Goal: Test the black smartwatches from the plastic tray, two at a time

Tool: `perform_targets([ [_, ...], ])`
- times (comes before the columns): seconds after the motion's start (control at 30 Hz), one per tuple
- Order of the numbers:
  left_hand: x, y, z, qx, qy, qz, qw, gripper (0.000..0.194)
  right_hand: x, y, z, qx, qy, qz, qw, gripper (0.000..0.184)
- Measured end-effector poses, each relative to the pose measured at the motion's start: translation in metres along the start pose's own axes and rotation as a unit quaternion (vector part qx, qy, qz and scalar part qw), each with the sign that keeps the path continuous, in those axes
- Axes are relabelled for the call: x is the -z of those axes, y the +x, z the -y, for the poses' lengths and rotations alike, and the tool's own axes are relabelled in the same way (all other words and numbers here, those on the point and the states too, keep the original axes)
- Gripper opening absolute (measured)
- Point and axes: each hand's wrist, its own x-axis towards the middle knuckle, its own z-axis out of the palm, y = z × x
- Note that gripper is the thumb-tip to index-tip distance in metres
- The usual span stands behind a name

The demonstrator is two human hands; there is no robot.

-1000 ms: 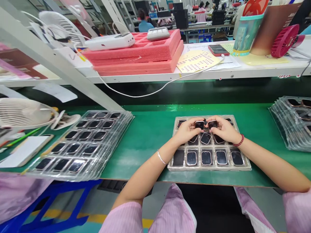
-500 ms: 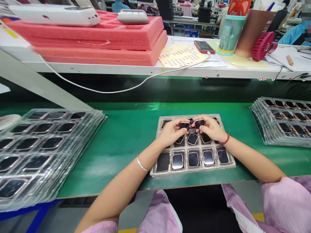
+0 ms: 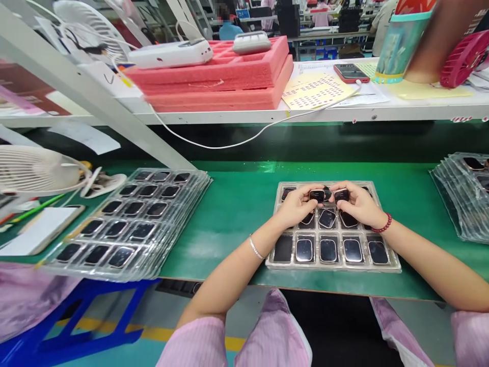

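A clear plastic tray (image 3: 387,263) of small dark watch bodies lies on the green belt in front of me. Over its far rows, my left hand (image 3: 296,206) is closed on one watch body (image 3: 317,195), pinched between thumb and fingers. Just to the right, my right hand (image 3: 357,205) pinches another watch body (image 3: 342,194). The two hands almost touch above the tray. The near row holds several watch bodies (image 3: 328,250) with their screens up.
A stack of filled clear trays (image 3: 126,229) sits at the left, another stack (image 3: 464,196) at the right edge. A white fan (image 3: 36,173) lies far left. A raised shelf behind carries pink foam trays (image 3: 217,84), a phone (image 3: 349,73) and a cable.
The view swung right half a second ago and is now back left. Both hands stay over the tray's far rows, each still pinching a watch body.
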Motion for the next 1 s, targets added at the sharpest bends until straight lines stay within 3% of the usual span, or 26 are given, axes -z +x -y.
perform_targets([
  [0.47,0.001,0.001,0.004,0.003,0.019,0.000,1.000,0.042,0.000,0.000,-0.001,0.002,-0.020,-0.001,1.000,0.027],
  [0.6,0.001,0.001,0.003,-0.001,0.011,-0.002,1.000,0.050,0.000,0.001,-0.002,0.006,-0.025,0.002,1.000,0.023],
  [0.87,-0.002,0.001,0.000,0.005,-0.033,-0.016,0.999,0.055,-0.002,0.002,-0.004,-0.006,-0.012,0.006,1.000,0.032],
  [1.0,0.005,0.003,-0.007,0.040,-0.127,-0.036,0.990,0.069,-0.003,0.002,-0.002,0.002,-0.006,0.002,1.000,0.031],
])
